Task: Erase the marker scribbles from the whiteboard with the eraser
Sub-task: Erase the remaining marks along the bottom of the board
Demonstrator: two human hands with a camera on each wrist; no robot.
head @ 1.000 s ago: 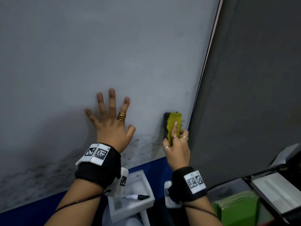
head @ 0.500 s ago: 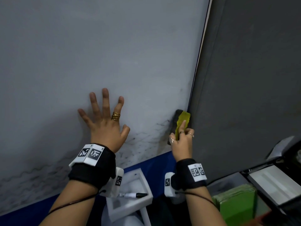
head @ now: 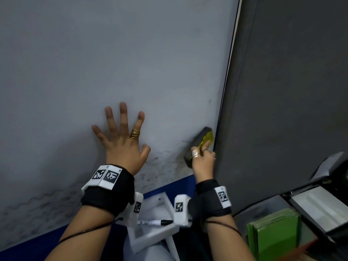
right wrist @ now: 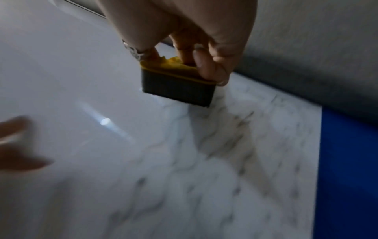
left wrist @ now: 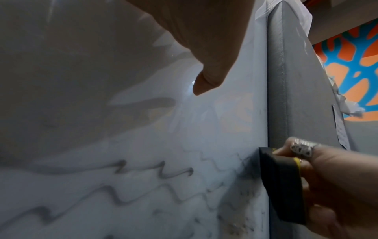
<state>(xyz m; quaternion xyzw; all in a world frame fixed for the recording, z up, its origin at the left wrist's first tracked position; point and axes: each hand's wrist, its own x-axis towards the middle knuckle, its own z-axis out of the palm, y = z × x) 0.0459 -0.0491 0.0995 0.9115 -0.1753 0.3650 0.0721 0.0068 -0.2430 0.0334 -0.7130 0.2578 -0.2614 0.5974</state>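
The whiteboard (head: 131, 63) fills the upper left of the head view. Faint wavy marker scribbles (head: 37, 204) run along its lower part; they show as grey waves (left wrist: 143, 182) in the left wrist view and as smudges (right wrist: 225, 145) in the right wrist view. My left hand (head: 122, 140) lies flat on the board with fingers spread. My right hand (head: 203, 157) grips the eraser (head: 199, 142), a black pad with a yellow top (right wrist: 178, 84), pressed on the board at its right edge, tilted.
A dark grey padded panel (head: 282, 91) stands right beside the board's right edge. Below the board runs a blue strip (head: 169, 187). A white tray (head: 162, 232) with a marker pen (head: 156, 222) sits under my wrists. A green stack (head: 273, 232) lies at the lower right.
My right hand has slid the eraser to the right, up to the board's right edge, and tilted it. The left hand has stayed flat on the board.
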